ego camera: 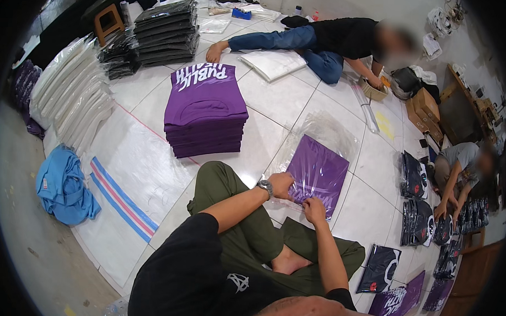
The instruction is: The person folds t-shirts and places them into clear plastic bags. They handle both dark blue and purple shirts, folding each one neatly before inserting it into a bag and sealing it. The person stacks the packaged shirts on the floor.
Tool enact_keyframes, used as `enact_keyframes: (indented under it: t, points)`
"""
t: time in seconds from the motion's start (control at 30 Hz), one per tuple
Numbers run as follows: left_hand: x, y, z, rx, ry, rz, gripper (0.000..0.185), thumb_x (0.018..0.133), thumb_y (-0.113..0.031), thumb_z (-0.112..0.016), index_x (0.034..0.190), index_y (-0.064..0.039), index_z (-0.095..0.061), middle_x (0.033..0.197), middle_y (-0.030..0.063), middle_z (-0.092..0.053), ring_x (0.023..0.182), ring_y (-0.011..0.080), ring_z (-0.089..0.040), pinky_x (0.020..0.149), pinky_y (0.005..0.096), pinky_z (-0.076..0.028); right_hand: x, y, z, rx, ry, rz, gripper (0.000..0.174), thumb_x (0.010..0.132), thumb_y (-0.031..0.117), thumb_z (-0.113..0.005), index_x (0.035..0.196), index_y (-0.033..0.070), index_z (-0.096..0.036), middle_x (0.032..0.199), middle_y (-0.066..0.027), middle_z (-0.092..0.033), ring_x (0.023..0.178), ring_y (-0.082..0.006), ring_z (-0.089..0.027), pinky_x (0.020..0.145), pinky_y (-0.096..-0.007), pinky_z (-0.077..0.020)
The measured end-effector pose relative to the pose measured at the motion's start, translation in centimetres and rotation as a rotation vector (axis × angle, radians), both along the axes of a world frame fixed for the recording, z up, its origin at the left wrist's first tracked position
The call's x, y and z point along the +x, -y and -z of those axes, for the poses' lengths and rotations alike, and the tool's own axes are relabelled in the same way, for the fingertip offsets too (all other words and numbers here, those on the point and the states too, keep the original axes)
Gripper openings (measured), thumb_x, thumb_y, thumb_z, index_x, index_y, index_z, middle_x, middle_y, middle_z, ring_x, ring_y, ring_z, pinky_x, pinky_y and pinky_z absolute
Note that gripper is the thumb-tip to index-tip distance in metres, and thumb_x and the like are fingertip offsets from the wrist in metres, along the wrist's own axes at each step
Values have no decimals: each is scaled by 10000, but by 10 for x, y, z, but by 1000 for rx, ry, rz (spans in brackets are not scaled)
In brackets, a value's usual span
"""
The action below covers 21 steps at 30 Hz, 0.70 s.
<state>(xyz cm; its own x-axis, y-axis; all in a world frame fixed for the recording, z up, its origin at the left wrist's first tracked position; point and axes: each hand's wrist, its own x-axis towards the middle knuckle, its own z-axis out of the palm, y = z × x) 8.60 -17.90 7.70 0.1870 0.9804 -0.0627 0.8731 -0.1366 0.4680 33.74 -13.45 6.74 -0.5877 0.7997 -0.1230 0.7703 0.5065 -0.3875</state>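
Observation:
A folded purple T-shirt (pixel 319 173) lies on the floor tiles before me, inside a clear plastic bag (pixel 295 204). White lettering shows faintly through the film at its near end. My left hand (pixel 281 186), with a wristwatch (pixel 265 187) at the wrist, grips the bag at the shirt's near left corner. Close by, my right hand (pixel 314 209) pinches the film along the near edge. More clear plastic bags (pixel 329 129) spread flat beneath and beyond the shirt. Beyond my left knee stands a tall stack of folded purple T-shirts (pixel 206 114) with white lettering.
Left are a white woven sheet (pixel 131 170), a blue cloth (pixel 66 187) and bagged white garments (pixel 67 89). Bagged black garments (pixel 167 31) stand behind. One person (pixel 340 40) reaches into a small box (pixel 372 89); another (pixel 457 165) handles bagged dark shirts (pixel 418 220) at right.

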Motion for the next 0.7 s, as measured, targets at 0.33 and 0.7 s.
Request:
enact_keyframes:
  t: [0.33, 0.7]
  points:
    - [-14, -8, 37, -60, 19, 7, 109, 798, -144, -688, 837, -76, -764, 898, 196, -753, 901, 396, -734, 799, 524, -573, 68, -7, 8, 153, -5, 4, 101, 852, 78, -634, 941, 62, -678, 960, -186, -675, 973, -411, -644, 802, -525, -516]
    - [-24, -12, 8, -310, 210, -217, 137, 704, -201, -845, 797, -103, -821, 809, 113, -779, 750, 255, -748, 741, 392, -594, 127, -18, -5, -14, -141, 141, 145, 855, 125, -770, 976, 45, -774, 938, -131, -750, 852, -309, -709, 790, -390, -553]
